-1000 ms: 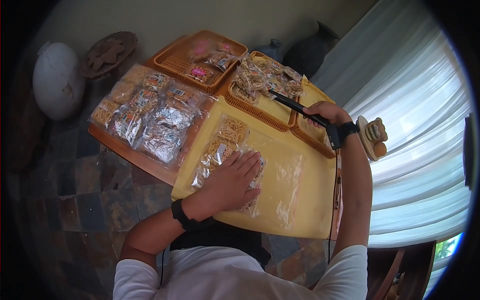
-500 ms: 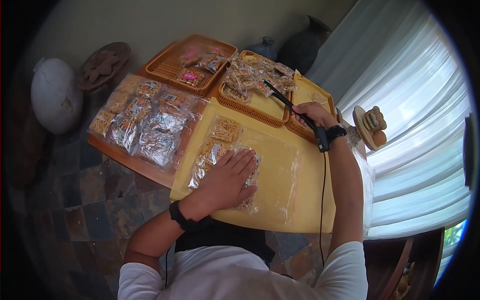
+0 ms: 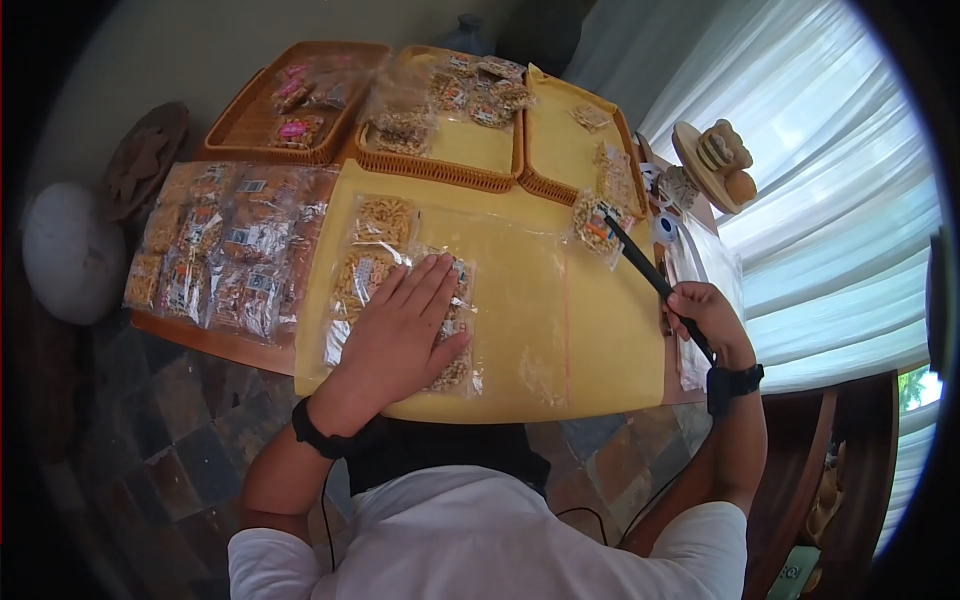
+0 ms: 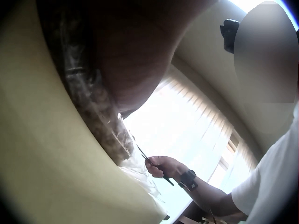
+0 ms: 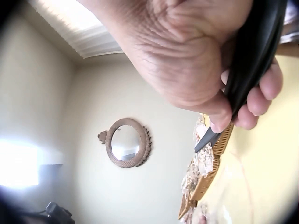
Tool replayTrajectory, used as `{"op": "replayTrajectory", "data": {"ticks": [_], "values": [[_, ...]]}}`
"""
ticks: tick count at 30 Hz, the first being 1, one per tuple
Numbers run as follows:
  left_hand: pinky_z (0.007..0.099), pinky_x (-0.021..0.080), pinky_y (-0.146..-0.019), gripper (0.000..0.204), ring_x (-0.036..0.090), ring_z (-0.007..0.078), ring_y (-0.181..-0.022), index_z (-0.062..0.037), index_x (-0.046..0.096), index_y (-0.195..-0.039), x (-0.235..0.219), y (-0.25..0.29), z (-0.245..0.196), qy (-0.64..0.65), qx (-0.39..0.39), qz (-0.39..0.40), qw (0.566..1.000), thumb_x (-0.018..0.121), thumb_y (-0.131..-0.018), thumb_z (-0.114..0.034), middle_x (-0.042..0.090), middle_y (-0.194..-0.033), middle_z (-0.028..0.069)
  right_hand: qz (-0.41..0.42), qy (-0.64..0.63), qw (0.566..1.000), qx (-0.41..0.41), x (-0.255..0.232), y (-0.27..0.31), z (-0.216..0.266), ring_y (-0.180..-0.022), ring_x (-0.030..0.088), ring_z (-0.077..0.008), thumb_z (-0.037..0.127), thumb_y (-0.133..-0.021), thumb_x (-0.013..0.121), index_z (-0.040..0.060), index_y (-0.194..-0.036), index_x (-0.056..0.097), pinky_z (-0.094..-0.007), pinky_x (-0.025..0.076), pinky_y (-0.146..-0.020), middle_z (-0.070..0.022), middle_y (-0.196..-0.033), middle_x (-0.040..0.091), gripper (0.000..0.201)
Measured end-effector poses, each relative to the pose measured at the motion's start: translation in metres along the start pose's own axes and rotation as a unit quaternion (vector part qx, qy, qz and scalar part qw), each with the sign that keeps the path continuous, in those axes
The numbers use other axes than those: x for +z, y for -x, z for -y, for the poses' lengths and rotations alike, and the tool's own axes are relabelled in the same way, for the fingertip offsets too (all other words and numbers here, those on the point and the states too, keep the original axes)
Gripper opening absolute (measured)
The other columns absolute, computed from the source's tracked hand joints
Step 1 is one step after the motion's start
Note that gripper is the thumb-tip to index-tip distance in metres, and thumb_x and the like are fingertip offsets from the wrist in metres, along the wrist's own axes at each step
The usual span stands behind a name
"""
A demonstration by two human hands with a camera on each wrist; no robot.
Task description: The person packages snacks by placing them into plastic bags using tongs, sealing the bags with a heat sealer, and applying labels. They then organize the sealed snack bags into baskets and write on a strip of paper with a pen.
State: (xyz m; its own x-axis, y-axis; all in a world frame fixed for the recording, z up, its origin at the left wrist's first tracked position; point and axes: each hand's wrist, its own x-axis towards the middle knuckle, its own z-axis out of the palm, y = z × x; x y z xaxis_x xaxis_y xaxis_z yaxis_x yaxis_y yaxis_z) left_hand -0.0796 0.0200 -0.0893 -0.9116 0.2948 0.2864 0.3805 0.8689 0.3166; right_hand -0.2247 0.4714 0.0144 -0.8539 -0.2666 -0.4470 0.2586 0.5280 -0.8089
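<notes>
My left hand (image 3: 400,325) lies with its fingers straight on snack packets (image 3: 360,285) inside a large clear plastic bag (image 3: 515,330), which is spread over a yellow sheet (image 3: 610,345). In the left wrist view the edge of the filled bag (image 4: 110,128) shows beneath the palm. My right hand (image 3: 712,318) grips long black tongs (image 3: 650,268), fingers curled round them in the right wrist view. At the tongs' tip is a small clear packet of pale snacks (image 3: 592,232), overlapping the front rim of the right wicker basket (image 3: 545,188) and the yellow sheet.
A middle basket (image 3: 440,172) holds a heap of packets, and a left basket (image 3: 225,118) holds a few with pink labels. Filled bags of packets (image 3: 215,250) cover the table's left end. A wooden stand with carved figures (image 3: 715,180) is beyond the right edge, near white curtains (image 3: 820,270).
The right hand has drawn the tongs back from the middle basket, toward the right and nearer, with a packet now at their tip. The left hand stays on the bag; the head view has shifted.
</notes>
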Motion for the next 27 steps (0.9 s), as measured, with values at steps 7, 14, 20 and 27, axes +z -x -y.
{"op": "replayTrajectory", "data": {"ticks": [7, 14, 20, 27], "values": [[0.0515, 0.026, -0.131, 0.073, 0.037, 0.0352, -0.159, 0.005, 0.045, -0.159, -0.002, -0.002, -0.002, 0.002, -0.003, 0.015, 1.0, 0.058, -0.108, -0.046, 0.042, -0.169, 0.0216, -0.027, 0.015, 0.996, 0.08, 0.022, 0.073, -0.045, -0.056, 0.057, -0.0075, 0.018, -0.105, 0.073, 0.0032, -0.087, 0.068, -0.024, 0.043, -0.053, -0.001, -0.069, 0.066, 0.024], [0.0517, 0.027, -0.13, 0.073, 0.037, 0.0361, -0.159, 0.0047, 0.045, -0.159, -0.003, -0.002, -0.002, 0.001, 0.001, 0.01, 1.0, 0.059, -0.107, -0.045, 0.043, -0.168, 0.0221, 0.098, -0.013, 0.992, 0.078, 0.051, 0.054, -0.05, -0.057, 0.06, -0.0075, 0.019, -0.108, 0.068, 0.0008, -0.093, 0.071, -0.023, 0.045, -0.054, -0.0027, -0.072, 0.068, 0.024], [0.0539, 0.027, -0.13, 0.073, 0.038, 0.0388, -0.158, 0.0021, 0.044, -0.16, -0.011, -0.005, -0.006, 0.027, 0.004, 0.009, 1.0, 0.063, -0.106, -0.043, 0.041, -0.169, 0.023, 0.18, -0.091, 0.977, 0.066, 0.074, 0.025, -0.038, -0.057, 0.06, -0.0088, 0.022, -0.107, 0.07, 0.0003, -0.096, 0.072, -0.0238, 0.047, -0.055, -0.0025, -0.073, 0.068, 0.025], [0.0562, 0.026, -0.13, 0.068, 0.038, 0.0418, -0.157, -0.0004, 0.042, -0.162, -0.025, 0.001, -0.009, 0.077, 0.023, -0.03, 0.996, 0.062, -0.106, -0.033, 0.039, -0.171, 0.0224, 0.229, -0.064, 0.971, 0.021, 0.099, -0.016, -0.009, -0.061, 0.06, -0.0106, 0.024, -0.108, 0.069, 0.0017, -0.097, 0.072, -0.027, 0.048, -0.058, -0.0013, -0.074, 0.066, 0.025]]}}
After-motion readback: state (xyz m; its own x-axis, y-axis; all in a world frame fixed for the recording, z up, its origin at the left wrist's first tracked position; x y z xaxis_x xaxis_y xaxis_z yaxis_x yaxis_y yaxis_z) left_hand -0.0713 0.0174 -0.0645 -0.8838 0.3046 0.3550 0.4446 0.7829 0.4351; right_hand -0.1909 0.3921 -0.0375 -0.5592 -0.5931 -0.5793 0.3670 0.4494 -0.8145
